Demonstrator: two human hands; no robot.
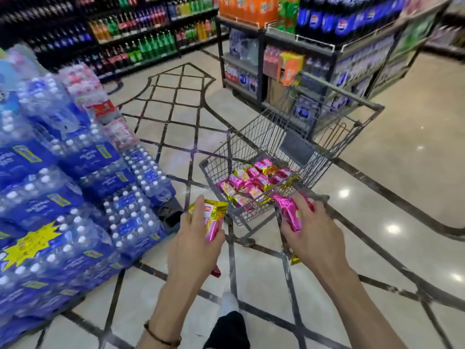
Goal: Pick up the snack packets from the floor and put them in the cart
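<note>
A grey wire shopping cart (227, 157) stands on the tiled floor ahead of me. Several pink and gold snack packets (254, 183) lie in its basket. My left hand (193, 238) grips a pink and gold packet (214, 215) just left of the cart's near corner. My right hand (312, 227) holds another pink packet (289, 214) right at the cart's near rim. A gold packet end (295, 259) shows below my right hand; whether it lies on the floor or hangs from the hand I cannot tell.
Stacked shrink-wrapped packs of water bottles (63, 197) fill the left side. A black shelf unit with soda bottles (327, 46) stands behind the cart, and drink shelves (113, 34) line the back. My foot in a dark shoe (229, 328) is on the floor below.
</note>
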